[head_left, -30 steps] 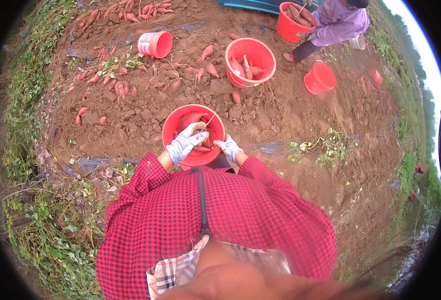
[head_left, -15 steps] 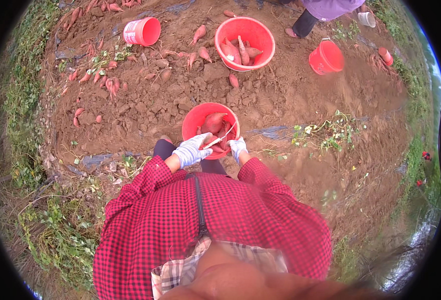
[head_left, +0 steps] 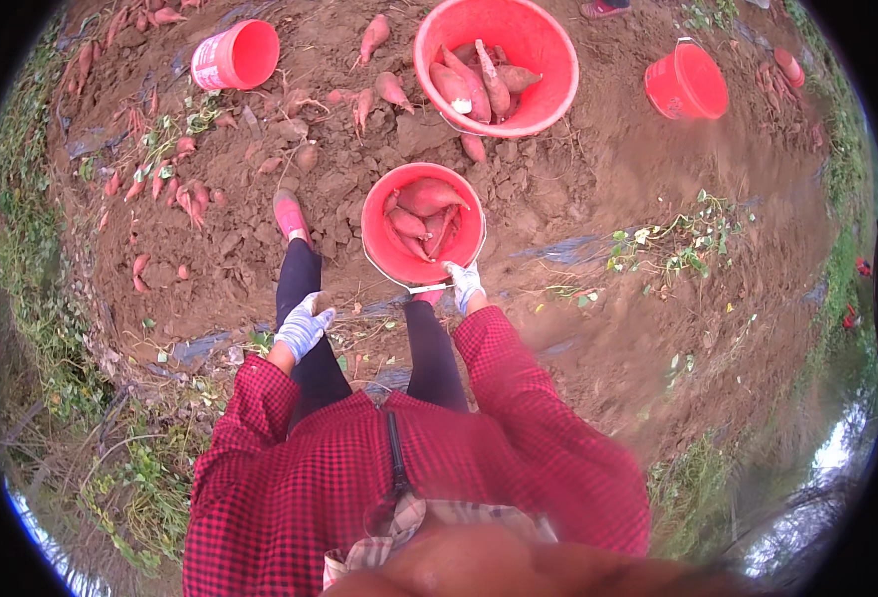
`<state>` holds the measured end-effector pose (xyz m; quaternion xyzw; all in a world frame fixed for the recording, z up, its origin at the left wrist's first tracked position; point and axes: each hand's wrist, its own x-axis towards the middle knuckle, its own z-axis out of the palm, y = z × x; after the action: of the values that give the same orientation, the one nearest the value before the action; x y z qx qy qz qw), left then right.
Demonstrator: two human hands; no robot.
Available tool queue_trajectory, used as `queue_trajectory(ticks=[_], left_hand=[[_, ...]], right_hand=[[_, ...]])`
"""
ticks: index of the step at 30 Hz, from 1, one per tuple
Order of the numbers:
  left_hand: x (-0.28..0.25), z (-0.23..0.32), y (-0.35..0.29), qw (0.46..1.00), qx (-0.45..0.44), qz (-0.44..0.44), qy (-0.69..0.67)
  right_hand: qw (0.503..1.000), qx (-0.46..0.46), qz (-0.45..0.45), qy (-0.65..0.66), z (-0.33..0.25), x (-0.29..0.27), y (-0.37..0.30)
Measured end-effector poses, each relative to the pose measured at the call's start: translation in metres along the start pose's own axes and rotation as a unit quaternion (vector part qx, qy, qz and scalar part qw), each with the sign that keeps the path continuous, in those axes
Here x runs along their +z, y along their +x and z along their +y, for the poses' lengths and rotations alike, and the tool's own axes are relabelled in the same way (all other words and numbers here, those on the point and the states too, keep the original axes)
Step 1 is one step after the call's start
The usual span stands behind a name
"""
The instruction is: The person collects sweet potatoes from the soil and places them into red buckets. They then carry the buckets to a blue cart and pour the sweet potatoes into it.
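A red bucket (head_left: 374,224) with several sweet potatoes (head_left: 429,197) in it is in front of me. My right hand (head_left: 467,283), in a white-and-blue glove, grips its near right rim. The bucket's wire handle with a white grip (head_left: 427,289) hangs down on the near side. My left hand (head_left: 303,328), gloved alike, is off to the left over my leg, apart from the bucket. Its fingers look loosely spread and nothing shows in them. Beyond stands a larger red tub (head_left: 561,60), also holding several sweet potatoes.
A red bucket (head_left: 235,55) lies tipped at far left; another (head_left: 688,85) is at far right. Loose sweet potatoes (head_left: 192,199) are scattered over the cloddy soil at left. Vines (head_left: 678,244) and dark plastic film (head_left: 563,249) lie to the right. A person's foot (head_left: 603,9) shows at the top edge.
My left hand has let go of the bucket's handle and drawn back left. The handle has dropped to the near side. My left foot has come forward, and the larger tub appears closer.
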<state>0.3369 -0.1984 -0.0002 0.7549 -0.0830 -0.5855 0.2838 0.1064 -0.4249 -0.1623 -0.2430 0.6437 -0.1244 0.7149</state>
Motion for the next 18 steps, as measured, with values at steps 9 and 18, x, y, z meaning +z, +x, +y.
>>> queue_trajectory(ticks=[9, 18], left_hand=[[-0.034, -0.053, 0.179, 0.995, 0.004, 0.026, -0.1], [-0.013, -0.058, 0.208, 0.989, -0.008, -0.125, 0.075]], right_hand=[[0.824, 0.049, 0.082, -0.558, -0.037, -0.079, 0.129], [0.631, -0.147, 0.107, -0.754, -0.135, 0.04, 0.327]])
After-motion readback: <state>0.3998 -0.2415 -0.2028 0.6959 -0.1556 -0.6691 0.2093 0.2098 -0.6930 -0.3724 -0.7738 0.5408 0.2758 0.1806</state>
